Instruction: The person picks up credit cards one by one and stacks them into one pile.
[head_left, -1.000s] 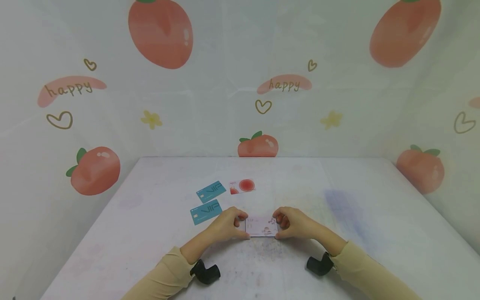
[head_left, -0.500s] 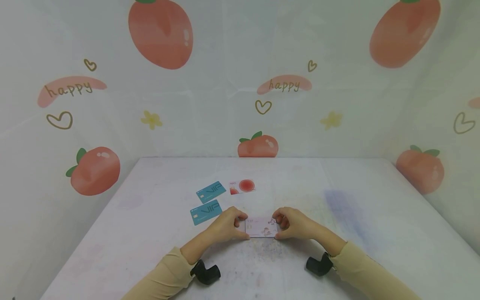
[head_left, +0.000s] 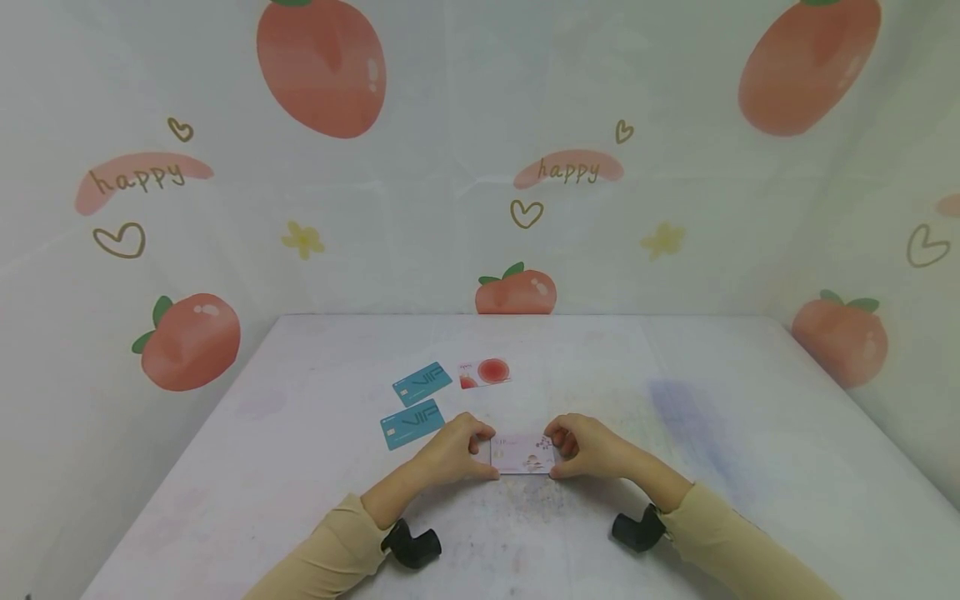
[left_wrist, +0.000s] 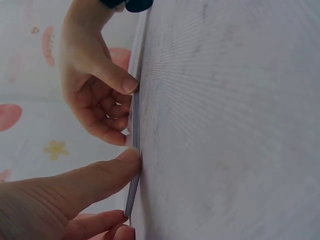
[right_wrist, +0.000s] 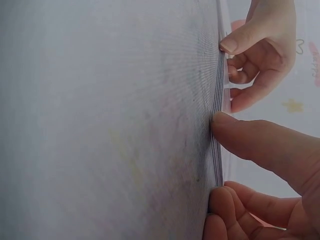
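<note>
A thin stack of cards [head_left: 521, 454] lies flat at the middle of the table, its pale pink top card printed with flowers. My left hand [head_left: 453, 450] grips the stack's left end, thumb at the near corner and fingers at the far one. At the other end my right hand [head_left: 592, 447] holds it the same way. Edge-on in the left wrist view, the stack [left_wrist: 136, 117] shows several layers close against the tabletop. The right wrist view shows the layered edges of the stack [right_wrist: 218, 90] between both thumbs.
Two teal VIP cards, one higher [head_left: 422, 383] and one lower [head_left: 412, 424], lie left of the stack on the white table [head_left: 300, 500]. Beside them is a white card with a red circle [head_left: 484, 373]. A fruit-patterned curtain [head_left: 450, 108] rises behind the table.
</note>
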